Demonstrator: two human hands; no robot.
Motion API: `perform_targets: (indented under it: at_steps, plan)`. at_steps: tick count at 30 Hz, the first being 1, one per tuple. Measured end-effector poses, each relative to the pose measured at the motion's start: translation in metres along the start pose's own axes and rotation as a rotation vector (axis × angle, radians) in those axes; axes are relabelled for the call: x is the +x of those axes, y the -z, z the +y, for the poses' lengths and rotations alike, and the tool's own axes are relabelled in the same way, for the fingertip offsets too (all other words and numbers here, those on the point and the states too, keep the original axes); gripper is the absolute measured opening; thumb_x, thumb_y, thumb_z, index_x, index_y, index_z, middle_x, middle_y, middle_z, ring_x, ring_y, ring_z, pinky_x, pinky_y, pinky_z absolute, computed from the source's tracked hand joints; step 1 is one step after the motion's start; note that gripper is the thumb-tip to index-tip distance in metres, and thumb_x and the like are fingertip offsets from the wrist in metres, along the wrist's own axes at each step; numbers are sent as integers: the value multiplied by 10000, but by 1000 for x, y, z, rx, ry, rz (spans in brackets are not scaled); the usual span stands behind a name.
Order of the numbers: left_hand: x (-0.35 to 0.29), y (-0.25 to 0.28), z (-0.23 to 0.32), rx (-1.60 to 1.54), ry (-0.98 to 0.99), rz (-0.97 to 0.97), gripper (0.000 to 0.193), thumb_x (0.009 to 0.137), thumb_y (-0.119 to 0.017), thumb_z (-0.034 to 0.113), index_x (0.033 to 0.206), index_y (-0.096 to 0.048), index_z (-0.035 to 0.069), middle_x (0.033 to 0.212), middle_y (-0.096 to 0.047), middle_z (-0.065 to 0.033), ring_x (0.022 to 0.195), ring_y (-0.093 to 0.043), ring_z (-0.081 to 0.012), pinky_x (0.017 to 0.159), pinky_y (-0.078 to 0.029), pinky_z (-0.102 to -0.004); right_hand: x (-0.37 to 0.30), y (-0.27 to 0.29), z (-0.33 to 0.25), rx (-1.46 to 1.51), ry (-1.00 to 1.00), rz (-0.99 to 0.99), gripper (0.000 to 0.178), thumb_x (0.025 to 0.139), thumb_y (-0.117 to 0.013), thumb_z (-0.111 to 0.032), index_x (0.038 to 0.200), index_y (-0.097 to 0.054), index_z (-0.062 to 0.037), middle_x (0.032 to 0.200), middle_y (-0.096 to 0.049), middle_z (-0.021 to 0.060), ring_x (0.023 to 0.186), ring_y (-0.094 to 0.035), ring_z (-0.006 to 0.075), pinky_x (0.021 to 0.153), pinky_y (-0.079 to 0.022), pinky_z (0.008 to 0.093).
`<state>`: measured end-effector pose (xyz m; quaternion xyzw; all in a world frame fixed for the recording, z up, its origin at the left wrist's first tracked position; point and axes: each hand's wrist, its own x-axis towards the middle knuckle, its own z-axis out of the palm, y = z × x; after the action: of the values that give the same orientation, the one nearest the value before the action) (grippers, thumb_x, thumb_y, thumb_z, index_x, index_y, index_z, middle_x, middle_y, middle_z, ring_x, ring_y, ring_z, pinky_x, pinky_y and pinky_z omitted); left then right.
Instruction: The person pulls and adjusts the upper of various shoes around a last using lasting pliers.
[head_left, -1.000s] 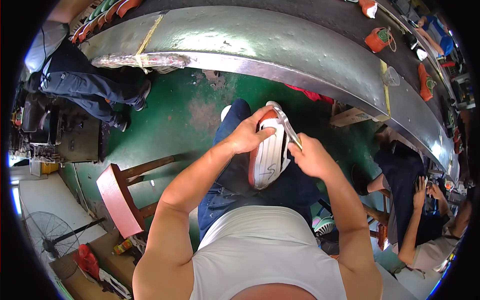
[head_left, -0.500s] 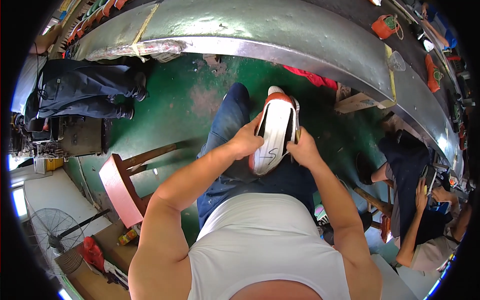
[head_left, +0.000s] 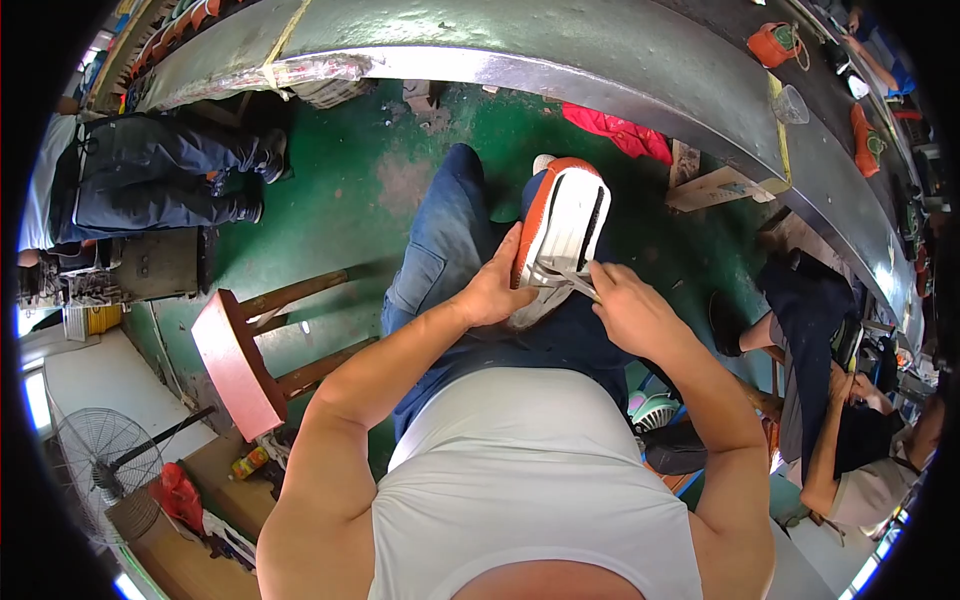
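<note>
A shoe upper in orange-red lies bottom-up over my lap, its white sole side facing me. Along its left edge my left hand grips it, fingers wrapped under and thumb on the near part. Closed in my right hand are metal pincers, whose curved head rests across the white sole side near the left thumb. A dark gap runs along the right edge of the sole side. The near end of the shoe is partly hidden by the pincers and hands.
A long metal-topped bench curves across the far side. At left stand a pink-topped wooden stool and a wire fan. One person stands far left; another sits working at right. Red cloth lies under the bench.
The pincers, barely visible before, now lie across the sole side. The shoe has tilted, its far end leaning right and showing more orange side. My right hand has turned inward.
</note>
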<state>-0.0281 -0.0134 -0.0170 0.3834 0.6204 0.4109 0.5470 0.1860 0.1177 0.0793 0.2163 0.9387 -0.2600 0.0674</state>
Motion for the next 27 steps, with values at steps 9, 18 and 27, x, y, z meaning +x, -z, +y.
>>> perform_targets:
  at_steps: [9, 18, 27]
  plan:
    - [11, -22, -13, -756, -2, 194, 651, 1062, -435, 276, 1558, -172, -53, 1607, -252, -230, 1507, -235, -297, 1206, -219, -324, 10, -23, -5, -30, 0, -67, 183, 899, -630, -161, 914, -592, 18, 826, -664, 214, 752, -666, 400, 708, -541, 480]
    - [22, -20, -6, 227, -197, 513, 482, 1080, -358, 266, 1396, -481, -76, 1417, -509, -281, 1329, -489, -398, 1130, -376, -394, 14, -9, -9, -124, 8, -4, 382, 861, -606, -43, 1184, -517, 140, 1046, -623, 269, 1013, -616, 393, 878, -511, 429]
    - [22, -15, -6, 560, -362, 432, 498, 1034, -454, 212, 1485, -398, 8, 1505, -410, -243, 1372, -431, -411, 1121, -395, -421, 26, -1, 2, -323, -36, 254, 417, 837, -610, -13, 1212, -500, 132, 1065, -602, 253, 1013, -614, 354, 838, -539, 400]
